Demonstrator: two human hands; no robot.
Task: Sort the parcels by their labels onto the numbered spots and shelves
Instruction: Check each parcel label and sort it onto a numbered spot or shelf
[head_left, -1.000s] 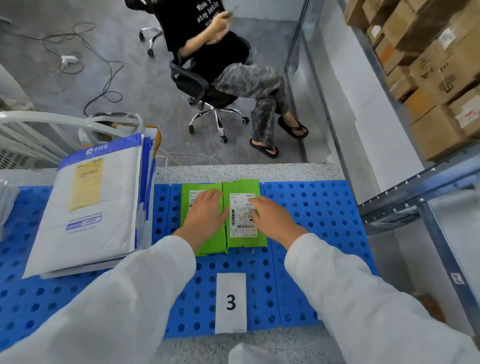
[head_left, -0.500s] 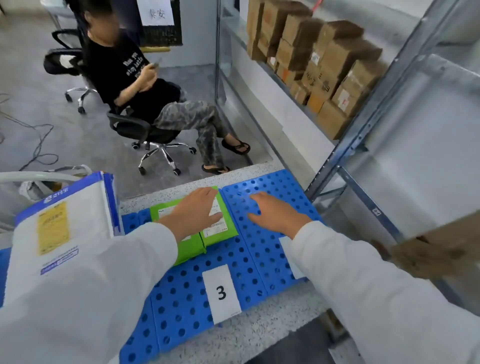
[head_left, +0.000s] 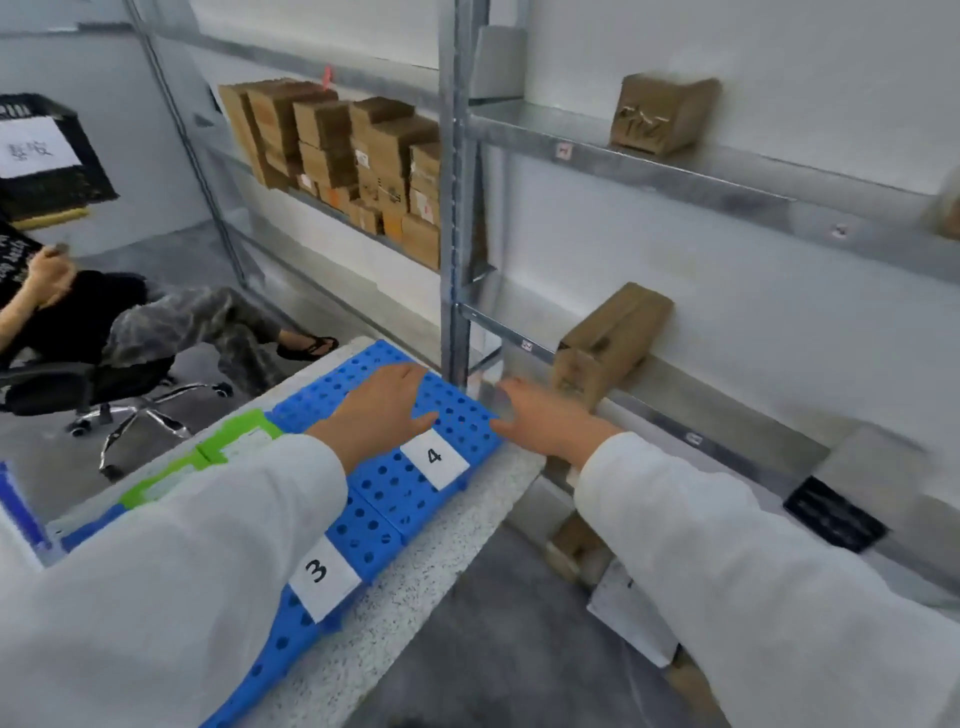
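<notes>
Two green parcels (head_left: 236, 439) with white labels lie side by side on the blue perforated mat (head_left: 457, 421), behind the white tag 3 (head_left: 323, 577). My left hand (head_left: 384, 410) hovers flat and empty over the mat near the tag 4 (head_left: 435, 457). My right hand (head_left: 545, 423) is past the mat's right edge, fingers spread, holding nothing, close to a brown carton (head_left: 608, 343) on the lower metal shelf (head_left: 675, 426). Another carton (head_left: 662, 111) stands on the upper shelf (head_left: 649, 169).
A person sits on an office chair (head_left: 104, 395) at the left. Stacked cartons (head_left: 353, 161) fill a shelf further back. A steel upright (head_left: 454, 208) rises just beyond the mat. A black device (head_left: 836, 512) lies on the lower shelf; white packets (head_left: 631, 613) lie below.
My view has swung right toward the shelves. Both hands have left the green parcels and moved right, the left over spot 4, the right toward the lower shelf.
</notes>
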